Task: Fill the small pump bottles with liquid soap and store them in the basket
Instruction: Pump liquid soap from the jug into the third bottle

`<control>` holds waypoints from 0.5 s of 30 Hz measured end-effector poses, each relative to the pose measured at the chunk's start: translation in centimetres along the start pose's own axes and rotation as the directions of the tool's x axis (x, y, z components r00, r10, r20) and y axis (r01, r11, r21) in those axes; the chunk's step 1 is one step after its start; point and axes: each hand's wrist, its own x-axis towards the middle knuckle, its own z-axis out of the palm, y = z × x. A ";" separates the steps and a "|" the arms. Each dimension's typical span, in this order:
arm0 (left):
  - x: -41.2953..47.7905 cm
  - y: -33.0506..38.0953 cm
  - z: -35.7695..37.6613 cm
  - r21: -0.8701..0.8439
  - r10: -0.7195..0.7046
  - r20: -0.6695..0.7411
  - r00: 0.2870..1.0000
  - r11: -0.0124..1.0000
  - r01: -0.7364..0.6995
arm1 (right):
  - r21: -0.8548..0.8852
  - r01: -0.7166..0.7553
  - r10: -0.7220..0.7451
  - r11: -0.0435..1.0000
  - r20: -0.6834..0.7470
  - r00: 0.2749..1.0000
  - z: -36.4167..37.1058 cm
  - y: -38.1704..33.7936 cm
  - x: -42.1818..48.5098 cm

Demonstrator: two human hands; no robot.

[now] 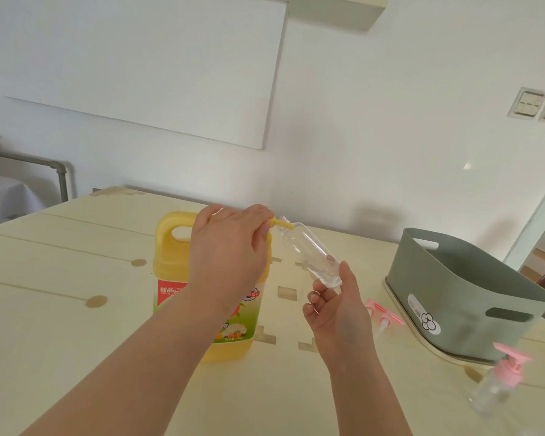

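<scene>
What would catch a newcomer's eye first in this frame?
The two hands at mid-table: the left hand curls over the pump spout of the yellow soap jug, while the right hand holds a clear small bottle tilted, its mouth at that spout. Next comes the grey-green basket at the right, with loose pink pump heads beside it and a capped small bottle nearer the camera.

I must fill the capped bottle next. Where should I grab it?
Probably grip the capped bottle round its clear body, below the pink pump, from the near side: the body is round and bare, the nozzle juts out, the basket stands close behind.
</scene>
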 end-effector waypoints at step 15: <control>0.5 0.9 -1.1 0.013 -0.022 0.109 0.994 1.000 0.021 | -0.001 0.026 -0.026 1.000 0.001 1.000 0.9 -1.2 -0.6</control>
